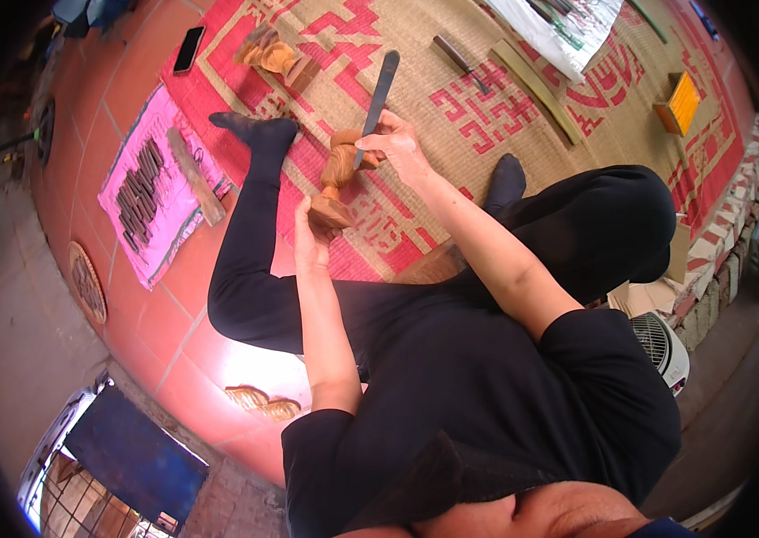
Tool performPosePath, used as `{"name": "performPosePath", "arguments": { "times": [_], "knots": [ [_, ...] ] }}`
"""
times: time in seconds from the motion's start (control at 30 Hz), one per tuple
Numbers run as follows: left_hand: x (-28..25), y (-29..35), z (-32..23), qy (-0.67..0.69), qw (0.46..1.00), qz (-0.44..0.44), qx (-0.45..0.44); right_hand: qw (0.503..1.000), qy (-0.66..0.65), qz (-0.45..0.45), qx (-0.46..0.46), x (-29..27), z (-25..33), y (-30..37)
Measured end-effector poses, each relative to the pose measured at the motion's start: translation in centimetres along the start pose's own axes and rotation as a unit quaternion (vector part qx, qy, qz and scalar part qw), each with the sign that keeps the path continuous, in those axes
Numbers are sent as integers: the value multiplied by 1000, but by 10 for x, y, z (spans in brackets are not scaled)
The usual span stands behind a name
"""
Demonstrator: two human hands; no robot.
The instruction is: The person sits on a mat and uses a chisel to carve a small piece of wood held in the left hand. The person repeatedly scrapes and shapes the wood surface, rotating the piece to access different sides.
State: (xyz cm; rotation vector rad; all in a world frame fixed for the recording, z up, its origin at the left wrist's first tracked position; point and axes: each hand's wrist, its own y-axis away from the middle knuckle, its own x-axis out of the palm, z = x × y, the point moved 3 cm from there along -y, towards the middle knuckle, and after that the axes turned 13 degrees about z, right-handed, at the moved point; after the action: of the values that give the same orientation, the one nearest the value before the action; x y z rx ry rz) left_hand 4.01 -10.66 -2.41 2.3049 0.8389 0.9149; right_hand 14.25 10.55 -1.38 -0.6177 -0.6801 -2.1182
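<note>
My left hand (310,238) is closed around the square base of a turned and carved wooden piece (336,175), which tilts up and away over the mat. In my right hand (397,148) is a long, flat, dark file (377,94) with a rounded far end. Its lower part lies against the upper section of the carving, where my fingers hide part of the wood. A similar wooden carving (276,58) rests on the mat farther off to the left.
The red-and-tan woven mat (415,215) carries a chisel-like tool (460,63), a wooden strip (536,90) and an orange box (680,103). To the left, a pink cloth (164,242) bears several small dark tools, near a phone (188,49). My legs frame the work.
</note>
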Motion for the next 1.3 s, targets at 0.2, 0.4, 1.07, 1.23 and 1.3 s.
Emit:
{"name": "performPosePath", "arguments": {
  "times": [0.2, 0.4, 1.07, 1.23, 1.3],
  "knots": [
    [-9, -2, -5, 28, 997, -62, 44, 998, 7, 55, 22, 2, -14, 1],
    [-9, -6, -7, 71, 990, -106, 58, 998, 2, 39, 56, 7, -17, -2],
    [-13, -9, -2, -19, 997, -41, 60, 999, 4, 4, 41, 7, -55, -4],
    [-8, -5, -4, 2, 997, -49, 64, 993, 102, 63, 16, 28, -40, 4],
    [-8, -5, -4, 3, 997, -53, 61, 993, 107, 52, 6, 29, -41, 4]
  ]
}}
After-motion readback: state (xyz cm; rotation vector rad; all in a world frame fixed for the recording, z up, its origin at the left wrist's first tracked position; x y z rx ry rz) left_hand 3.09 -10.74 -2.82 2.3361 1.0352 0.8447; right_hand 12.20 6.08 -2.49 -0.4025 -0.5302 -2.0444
